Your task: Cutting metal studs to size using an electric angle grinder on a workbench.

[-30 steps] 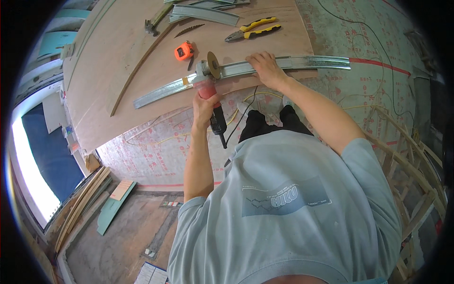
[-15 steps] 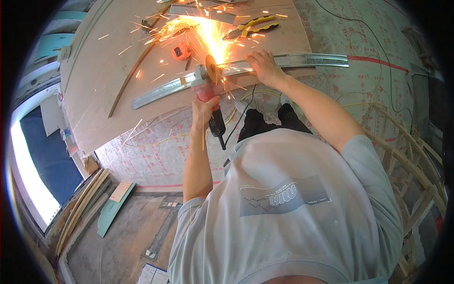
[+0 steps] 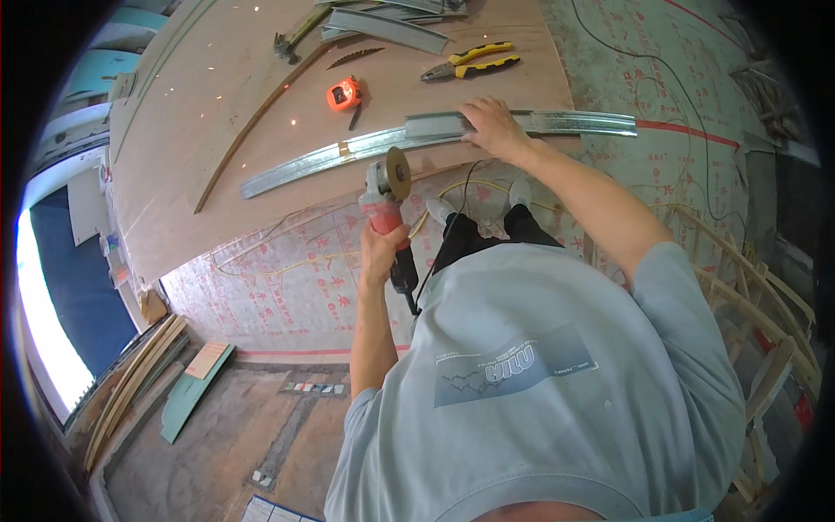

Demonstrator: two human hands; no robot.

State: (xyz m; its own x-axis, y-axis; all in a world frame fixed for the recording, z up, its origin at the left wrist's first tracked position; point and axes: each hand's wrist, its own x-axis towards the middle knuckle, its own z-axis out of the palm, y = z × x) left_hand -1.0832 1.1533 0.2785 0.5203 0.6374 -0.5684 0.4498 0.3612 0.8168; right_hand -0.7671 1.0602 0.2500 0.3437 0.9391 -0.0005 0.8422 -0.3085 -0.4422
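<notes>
Now the spray of sparks that lit the table [image 3: 200,130] half a second ago has died away, leaving only a few glowing specks [image 3: 293,123] beyond the metal channel [image 3: 383,145]. I take this as a break in the cutting; whether the cut goes right through cannot be told.

Against the earlier frame, the angle grinder [image 3: 381,207] has drawn back to the near side of the channel, its disc [image 3: 397,174] seemingly just clear of the near edge. A wider grey section [image 3: 433,128] of the channel shows an end where the disc was working.

The left hand [image 3: 383,250] has its fingers wrapped closely round the grinder's body. The right hand [image 3: 492,126] stays on the channel, fingers bent over it and seeming to grip it, right of the wider section's end. Beyond the channel lie the orange tape measure [image 3: 344,93] and yellow-handled pliers [image 3: 471,63].
</notes>
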